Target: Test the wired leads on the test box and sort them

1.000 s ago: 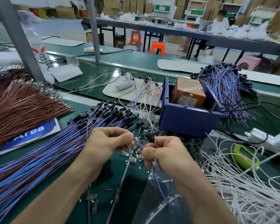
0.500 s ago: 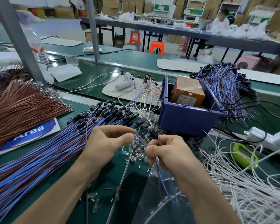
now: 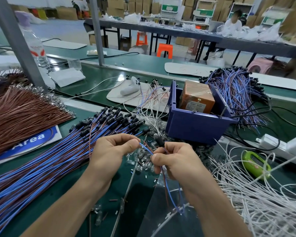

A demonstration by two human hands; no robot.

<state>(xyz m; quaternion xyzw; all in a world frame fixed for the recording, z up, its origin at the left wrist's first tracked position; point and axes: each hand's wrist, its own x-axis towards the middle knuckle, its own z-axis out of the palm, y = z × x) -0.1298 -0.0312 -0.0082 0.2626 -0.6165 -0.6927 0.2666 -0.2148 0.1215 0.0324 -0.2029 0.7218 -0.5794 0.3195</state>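
One blue-and-brown wired lead (image 3: 167,190) with a black cap runs between both hands over the green bench. My left hand (image 3: 113,151) pinches its blue wire end near the middle of the view. My right hand (image 3: 174,159) grips the lead just below the black cap, and the wires trail down under my wrist. An orange test box (image 3: 196,97) sits inside a blue bin (image 3: 195,127) behind my hands. A large fan of blue-and-brown leads (image 3: 46,161) lies to the left, and another heap of the same leads (image 3: 236,93) lies behind the bin on the right.
Brown wires (image 3: 19,115) spread at the far left beside a grey post (image 3: 15,40). White wires (image 3: 256,199) and a green device (image 3: 255,164) lie at the right. Small clear bulbs (image 3: 140,159) litter the bench under my hands. A white power strip (image 3: 280,146) lies right.
My hands have drawn slightly apart, so a short stretch of blue wire now shows between them. The black cap stands a little higher above my right fingers.
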